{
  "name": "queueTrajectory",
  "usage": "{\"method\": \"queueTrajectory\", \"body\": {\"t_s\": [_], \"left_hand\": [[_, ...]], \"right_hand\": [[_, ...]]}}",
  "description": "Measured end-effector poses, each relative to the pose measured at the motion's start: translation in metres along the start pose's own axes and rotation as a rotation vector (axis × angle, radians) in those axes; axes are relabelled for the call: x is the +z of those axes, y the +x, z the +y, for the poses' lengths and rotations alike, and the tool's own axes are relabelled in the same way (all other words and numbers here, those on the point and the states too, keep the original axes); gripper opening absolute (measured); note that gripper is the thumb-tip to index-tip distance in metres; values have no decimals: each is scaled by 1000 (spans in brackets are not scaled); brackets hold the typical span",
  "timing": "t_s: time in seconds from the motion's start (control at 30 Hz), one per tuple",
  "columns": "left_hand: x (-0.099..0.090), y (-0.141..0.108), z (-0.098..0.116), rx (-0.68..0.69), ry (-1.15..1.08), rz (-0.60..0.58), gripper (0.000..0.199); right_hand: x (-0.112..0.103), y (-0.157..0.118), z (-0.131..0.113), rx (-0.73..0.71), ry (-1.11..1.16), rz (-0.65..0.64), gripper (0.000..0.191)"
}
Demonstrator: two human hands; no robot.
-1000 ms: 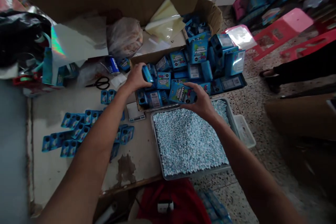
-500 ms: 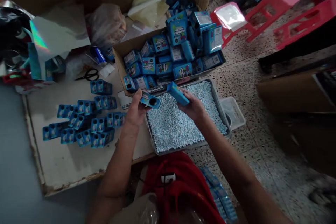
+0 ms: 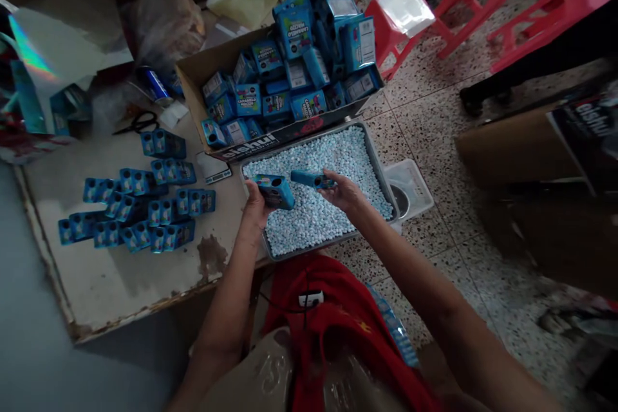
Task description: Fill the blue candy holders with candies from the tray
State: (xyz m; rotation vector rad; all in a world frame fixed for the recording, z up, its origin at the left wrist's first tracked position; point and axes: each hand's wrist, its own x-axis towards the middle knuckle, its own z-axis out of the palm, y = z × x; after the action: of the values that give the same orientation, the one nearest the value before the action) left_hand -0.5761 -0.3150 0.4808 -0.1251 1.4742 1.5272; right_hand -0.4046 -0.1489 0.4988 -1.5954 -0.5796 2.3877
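Note:
My left hand (image 3: 257,209) is closed around a small blue candy box (image 3: 276,192), held over the left part of a grey tray (image 3: 318,251). My right hand (image 3: 344,192) grips another blue candy box (image 3: 307,178), turned on its side, just right of the first. A narrow gap separates the two boxes. Small pale blue and white candies (image 3: 318,219) fill the tray below. Behind it, a cardboard carton (image 3: 284,132) is heaped with more blue boxes (image 3: 248,100). Rows of blue boxes with dark round holes (image 3: 140,206) stand on the table at left.
Black scissors (image 3: 140,122), a blue can (image 3: 154,84) and a plastic bag (image 3: 168,26) lie behind the rows. A clear plastic container (image 3: 410,187) sits right of the tray. Pink stools (image 3: 400,19) and a person's dark leg (image 3: 541,58) are on the speckled floor side.
The left box has swung so its broad side faces differently, and the right box has turned from steeply tilted to nearly level. The whole view has shifted, moving the surroundings leftward and up.

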Motion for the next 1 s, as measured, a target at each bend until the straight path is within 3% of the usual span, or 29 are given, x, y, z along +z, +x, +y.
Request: {"method": "queueTrajectory", "body": {"t_s": [0.1, 0.2, 0.3, 0.43, 0.6, 0.7, 0.8, 0.9, 1.0], "left_hand": [[7, -9, -8, 109, 47, -67, 98], [15, -18, -10, 216, 141, -186, 82], [20, -23, -13, 237, 219, -218, 70], [17, -22, -21, 253, 247, -168, 64], [4, -16, -26, 327, 288, 31, 61], [2, -15, -24, 413, 321, 111, 58], [9, -15, -21, 474, 371, 92, 59], [20, -13, -23, 491, 400, 66, 61], [23, -7, -28, 475, 346, 156, 55]], "right_hand": [[-7, -1, -1, 26, -30, 60, 24], [-11, -3, 2, 2, -44, 78, 25], [-14, -6, 1, -32, -81, 90, 28], [-17, -14, -7, -175, -200, 100, 25], [-21, -23, -22, -320, -399, 100, 29], [-20, -23, -27, -294, -546, 75, 31], [-15, -20, -24, -211, -564, 39, 32], [-12, -15, -16, -148, -553, 11, 30], [-15, -11, -11, -124, -561, -13, 22]]}}
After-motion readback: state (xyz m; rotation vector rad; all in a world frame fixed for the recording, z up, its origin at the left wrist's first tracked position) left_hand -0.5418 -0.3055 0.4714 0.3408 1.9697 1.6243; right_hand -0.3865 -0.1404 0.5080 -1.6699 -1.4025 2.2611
